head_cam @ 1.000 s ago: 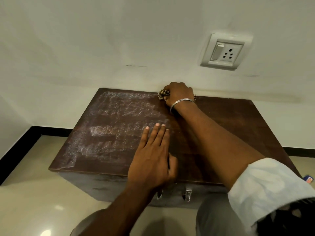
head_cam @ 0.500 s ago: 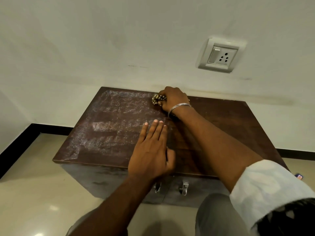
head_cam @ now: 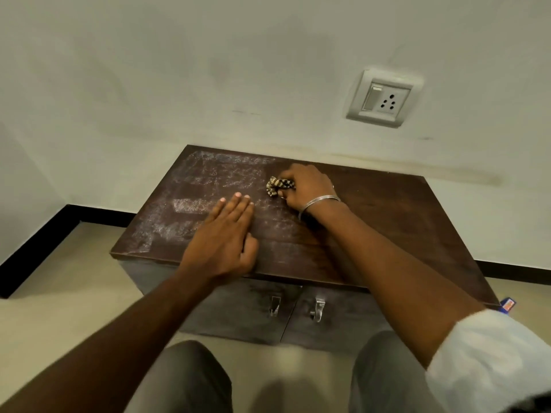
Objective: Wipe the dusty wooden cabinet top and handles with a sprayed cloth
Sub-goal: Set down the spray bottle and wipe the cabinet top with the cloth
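- We saw a white switch-and-socket plate set in the pale plastered wall, above and to the right of the cabinet.
- A black skirting strip ran along the foot of the wall and met the glossy beige floor.
- A small blue object peeked out beside the cabinet's right front corner; we could not tell what it was.
- Knees in grey trousers filled the bottom of the view, and a rolled white sleeve covered the right upper arm.
- The left hand lay flat near the front edge with its fingers straight and together. Its grip was open and empty, and it covered part of the dusty patch.
- The right forearm crossed the wood diagonally and hid a strip of it, with a thin silver bangle on the wrist.
- The right hand had its grip closed round a crumpled tan-and-black striped cloth. The cloth was pressed onto the surface toward the back edge, near the middle, and stuck out past the fingers on the left.
- The dark brown wooden cabinet top carried whitish, streaked dust over its left half, while the right half looked darker, with little dust.
- Two small metal handles hung side by side on the smudged grey doors below the front edge, apart from both hands.
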